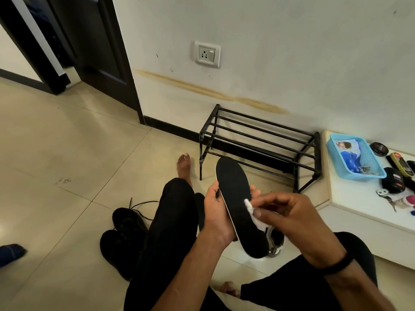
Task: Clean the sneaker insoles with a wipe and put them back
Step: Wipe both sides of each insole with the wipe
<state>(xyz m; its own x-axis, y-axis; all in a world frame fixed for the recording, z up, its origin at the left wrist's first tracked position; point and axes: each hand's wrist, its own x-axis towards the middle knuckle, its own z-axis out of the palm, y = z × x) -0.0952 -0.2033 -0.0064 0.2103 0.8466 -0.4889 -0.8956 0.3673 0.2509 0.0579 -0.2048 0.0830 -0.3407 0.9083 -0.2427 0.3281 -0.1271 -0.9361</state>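
Sneakers left of legs, rack ahead, basket right

A home hallway; tiled floor, shoe rack, wall socket, dark doorframe.

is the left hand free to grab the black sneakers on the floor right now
Probably not yet: the left hand holds the insole while the right hand wipes it. The sneakers lie close by its left, nothing between.

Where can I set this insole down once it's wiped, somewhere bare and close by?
Bare floor tiles lie left of your leg, between the doorway and the black sneakers. The black rack has empty bars. The white ledge is crowded at its far end by the blue basket and polish tins; only its near strip is free.
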